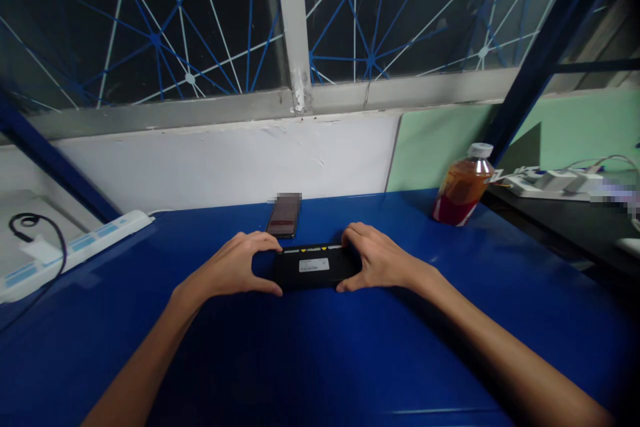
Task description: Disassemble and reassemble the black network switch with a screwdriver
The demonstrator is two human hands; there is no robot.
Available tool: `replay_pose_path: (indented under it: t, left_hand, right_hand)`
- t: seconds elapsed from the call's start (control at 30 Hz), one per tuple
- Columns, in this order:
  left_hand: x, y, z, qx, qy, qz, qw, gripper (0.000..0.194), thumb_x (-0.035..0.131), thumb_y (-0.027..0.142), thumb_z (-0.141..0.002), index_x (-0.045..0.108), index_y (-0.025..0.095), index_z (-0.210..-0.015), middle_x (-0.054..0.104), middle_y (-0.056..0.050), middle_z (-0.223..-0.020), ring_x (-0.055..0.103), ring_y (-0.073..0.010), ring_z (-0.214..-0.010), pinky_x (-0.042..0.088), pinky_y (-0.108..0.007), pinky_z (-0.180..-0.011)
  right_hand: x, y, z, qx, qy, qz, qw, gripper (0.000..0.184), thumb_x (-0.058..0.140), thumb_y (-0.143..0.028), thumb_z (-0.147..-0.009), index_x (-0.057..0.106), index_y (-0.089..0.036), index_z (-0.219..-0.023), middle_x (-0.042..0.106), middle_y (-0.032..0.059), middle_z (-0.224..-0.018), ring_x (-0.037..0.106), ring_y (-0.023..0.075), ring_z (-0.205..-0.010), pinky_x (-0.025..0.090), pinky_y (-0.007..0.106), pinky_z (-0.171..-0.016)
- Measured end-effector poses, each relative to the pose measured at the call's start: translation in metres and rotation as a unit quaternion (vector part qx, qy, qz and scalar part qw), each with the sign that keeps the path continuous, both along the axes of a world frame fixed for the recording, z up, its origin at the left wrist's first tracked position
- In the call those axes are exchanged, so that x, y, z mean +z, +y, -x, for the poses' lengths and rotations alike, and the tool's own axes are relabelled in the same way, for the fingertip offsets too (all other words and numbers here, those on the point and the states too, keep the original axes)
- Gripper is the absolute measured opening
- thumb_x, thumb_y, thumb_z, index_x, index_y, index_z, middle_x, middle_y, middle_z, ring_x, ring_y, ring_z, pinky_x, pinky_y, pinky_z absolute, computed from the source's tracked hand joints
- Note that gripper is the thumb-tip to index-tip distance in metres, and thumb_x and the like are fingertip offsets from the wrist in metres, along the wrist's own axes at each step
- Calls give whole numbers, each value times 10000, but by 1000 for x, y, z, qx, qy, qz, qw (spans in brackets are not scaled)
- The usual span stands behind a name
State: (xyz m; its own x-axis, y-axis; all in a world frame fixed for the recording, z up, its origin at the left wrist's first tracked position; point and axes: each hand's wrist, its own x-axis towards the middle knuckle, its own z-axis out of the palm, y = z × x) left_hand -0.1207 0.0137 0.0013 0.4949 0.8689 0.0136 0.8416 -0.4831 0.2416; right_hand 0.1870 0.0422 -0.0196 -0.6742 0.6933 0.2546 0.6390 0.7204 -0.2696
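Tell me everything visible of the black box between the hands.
The black box is oblong and plastic-looking, with a white label, its print too small to read. Pale strips and yellow marks line its far edge. Label side showing, it is held crosswise over the blue table by the left hand and right hand at its ends; whether it touches the table is unclear.

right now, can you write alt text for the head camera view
Left hand and right hand grip opposite ends of a flat black device with a white label, above a blue table. Behind it lies a phone; a bottle stands right, a power strip lies left.
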Motion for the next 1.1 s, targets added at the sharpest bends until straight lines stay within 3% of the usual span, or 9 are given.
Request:
replay_pose_path:
  t: [0.9, 1.1]
  left_hand:
    - [-1, -1, -3, -1, -18, 26, 1000, 602, 710, 604, -613, 577, 315, -1124, 542, -30, -1244, 507, -300, -1079, 375, -452, -921]
    - [-3, 0, -6, -9, -56, 47, 997, 588, 719, 569, -623, 542, 275, -1101, 526, -40, -1214, 500, -283, -1095, 401, -410, -913]
  right_hand:
    - [0, 1, -1, 13, 9, 4, 1000, 646, 656, -721, -601, 528, -170, -910, 548, 79, -901, 520, 237, -815, 452, 367, -697]
    - [2, 1, -1, 15, 7, 8, 1000, 632, 666, -712, -597, 522, -177, -901, 546, 70, -888, 518, 227, -799, 448, 353, -677]
